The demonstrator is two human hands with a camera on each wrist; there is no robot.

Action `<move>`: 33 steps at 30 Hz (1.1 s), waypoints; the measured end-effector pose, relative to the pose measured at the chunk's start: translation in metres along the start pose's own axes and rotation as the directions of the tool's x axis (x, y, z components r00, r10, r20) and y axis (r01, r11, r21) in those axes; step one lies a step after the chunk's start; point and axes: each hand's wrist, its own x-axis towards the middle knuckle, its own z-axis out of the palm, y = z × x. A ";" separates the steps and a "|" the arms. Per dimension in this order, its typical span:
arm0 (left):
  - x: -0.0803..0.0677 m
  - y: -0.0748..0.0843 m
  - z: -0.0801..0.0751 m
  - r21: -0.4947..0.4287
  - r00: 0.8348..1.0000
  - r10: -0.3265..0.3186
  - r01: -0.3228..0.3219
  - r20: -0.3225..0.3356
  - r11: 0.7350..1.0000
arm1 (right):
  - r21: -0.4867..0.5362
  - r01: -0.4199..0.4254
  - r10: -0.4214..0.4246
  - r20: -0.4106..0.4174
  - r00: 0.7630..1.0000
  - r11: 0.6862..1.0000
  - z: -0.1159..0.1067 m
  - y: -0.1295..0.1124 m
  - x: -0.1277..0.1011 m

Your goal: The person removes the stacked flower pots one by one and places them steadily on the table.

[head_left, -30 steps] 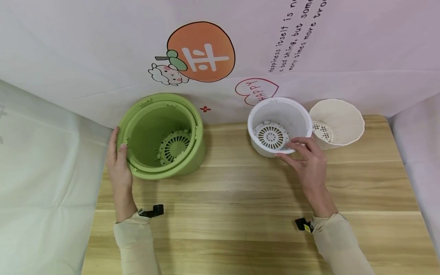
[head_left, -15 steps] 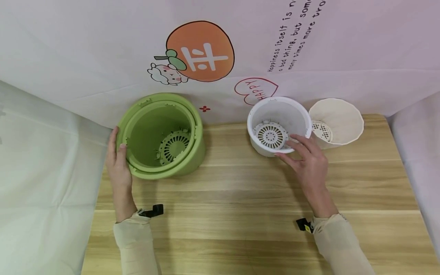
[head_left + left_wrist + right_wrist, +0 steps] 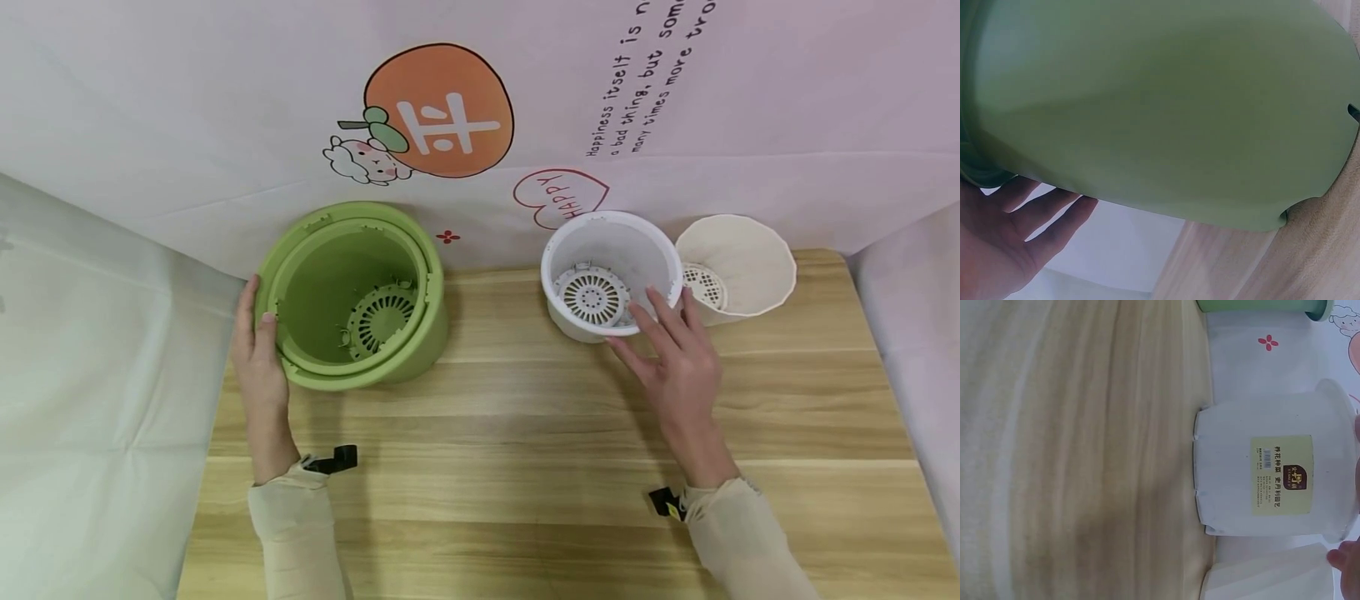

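Observation:
A green flowerpot (image 3: 431, 342) stands at the left with a smaller green ring-rimmed pot (image 3: 367, 258) nested inside it; a slotted disc shows at the bottom. My left hand (image 3: 260, 367) grips the outer pot's rim, thumb over the rim and fingers along the outside wall, as the left wrist view shows. My right hand (image 3: 682, 367) is spread at the near right rim of a white flowerpot (image 3: 585, 329). Its thumb lies at the outside of the rim, two fingers reach over the opening, and another lies beyond the rim on the right. A label (image 3: 1282, 475) shows on the white pot's side.
A cream pot (image 3: 757, 283) with a perforated bottom stands right beside the white one. All stand along the back of a wooden table (image 3: 480, 467), against a printed white cloth (image 3: 262, 108). Cloth also hangs on the left and right sides.
My right hand's fingers have spread apart and shifted slightly right at the white flowerpot's rim, one finger now beyond the rim. My left hand and the pots have stayed in place.

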 end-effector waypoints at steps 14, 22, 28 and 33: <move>-0.001 0.002 0.001 -0.005 1.000 0.021 -0.021 -0.004 1.000 | 0.137 0.105 -0.099 -0.055 0.994 0.985 0.005 -0.005 0.002; -0.002 0.002 0.002 -0.012 1.000 0.006 -0.006 -0.010 1.000 | 0.133 0.115 -0.114 -0.011 0.993 0.984 0.008 -0.003 0.002; -0.002 0.002 0.002 -0.026 1.000 -0.006 0.006 -0.013 1.000 | 0.153 0.116 -0.122 0.024 0.992 0.981 0.010 -0.006 0.004; -0.002 0.003 0.003 -0.060 1.000 -0.006 0.005 -0.016 0.998 | 0.179 0.122 -0.130 0.035 0.991 0.976 0.012 -0.011 0.005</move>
